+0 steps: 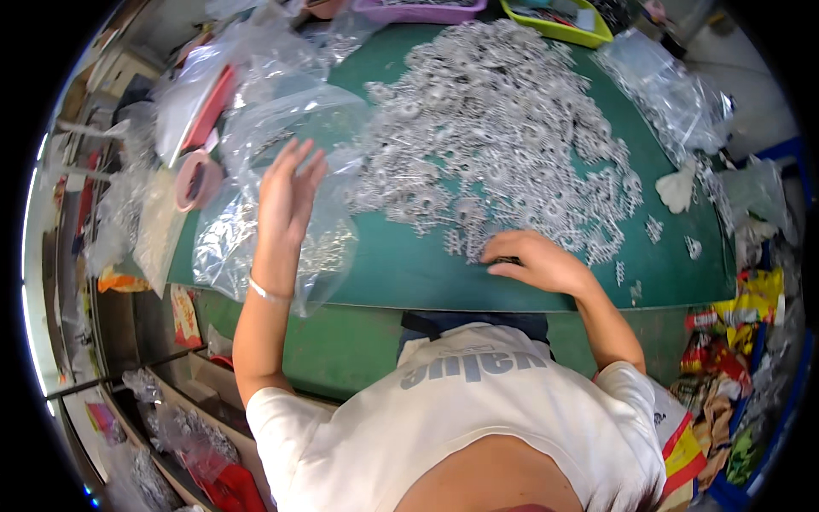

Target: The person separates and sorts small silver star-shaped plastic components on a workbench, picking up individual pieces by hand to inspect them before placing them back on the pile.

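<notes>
A large heap of small silvery metal pieces (512, 128), some ring-shaped with toothed edges, is spread over the green tabletop (409, 273). At its near edge rests my right hand (542, 263), fingers curled toward the thumb. Something small and dark (509, 260) shows between them, too little of it to name. My left hand (292, 188) is raised over a clear plastic bag (328, 247), its fingers stretched out and holding nothing. Some small pieces are visible through the bag, which lies at the table's left side.
A pink cup (198, 181) and more clear bags (281, 51) crowd the left. Purple (418, 12) and yellow-green (559, 26) trays stand at the far edge. To the right are another plastic bag (670, 90), a white glove-like item (677, 188) and loose pieces.
</notes>
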Demonstrator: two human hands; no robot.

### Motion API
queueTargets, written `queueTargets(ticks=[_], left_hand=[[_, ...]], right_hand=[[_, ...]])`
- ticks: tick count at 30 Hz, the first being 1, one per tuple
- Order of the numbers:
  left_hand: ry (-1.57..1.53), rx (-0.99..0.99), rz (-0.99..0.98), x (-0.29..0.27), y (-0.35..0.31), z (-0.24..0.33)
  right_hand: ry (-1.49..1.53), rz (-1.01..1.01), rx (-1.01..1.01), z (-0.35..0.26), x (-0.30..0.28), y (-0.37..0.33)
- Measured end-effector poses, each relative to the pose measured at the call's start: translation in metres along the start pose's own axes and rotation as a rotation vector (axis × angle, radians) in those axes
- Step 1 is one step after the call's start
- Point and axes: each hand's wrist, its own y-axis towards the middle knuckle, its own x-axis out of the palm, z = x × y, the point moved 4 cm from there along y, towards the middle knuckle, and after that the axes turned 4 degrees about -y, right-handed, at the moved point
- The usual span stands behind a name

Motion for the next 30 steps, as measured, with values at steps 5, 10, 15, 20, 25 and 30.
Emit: queueTargets(ticks=[5, 10, 15, 20, 25, 30], left_hand=[[0.34, -0.151, -0.349, 0.057, -0.085, -0.058], [1.028, 0.381, -0.668, 0.104, -0.12, -0.131], [1.119, 0.514, -0.523, 0.133, -0.124, -0.17], [1.155, 0.571, -0.549, 0.144, -0.126, -0.18], [1.222, 0.626, -0.622, 0.169, -0.13, -0.201], [1.205, 0.588, -0.603, 0.164, -0.122, -0.209]], right_hand=[[-0.056, 0.633, 0.497, 0.052, -0.015, -0.103], [-0.481, 0.942, 0.562, 0.068, -0.029, -0.122], [-0.65, 0.899, 0.562, 0.082, -0.031, -0.094], [-0.448, 1.129, 0.491, 0.087, -0.041, -0.113], [0.257, 1.26, 0.61, 0.111, -0.03, -0.137], [0.827, 1.286, 0.477, 0.111, -0.031, -0.135]])
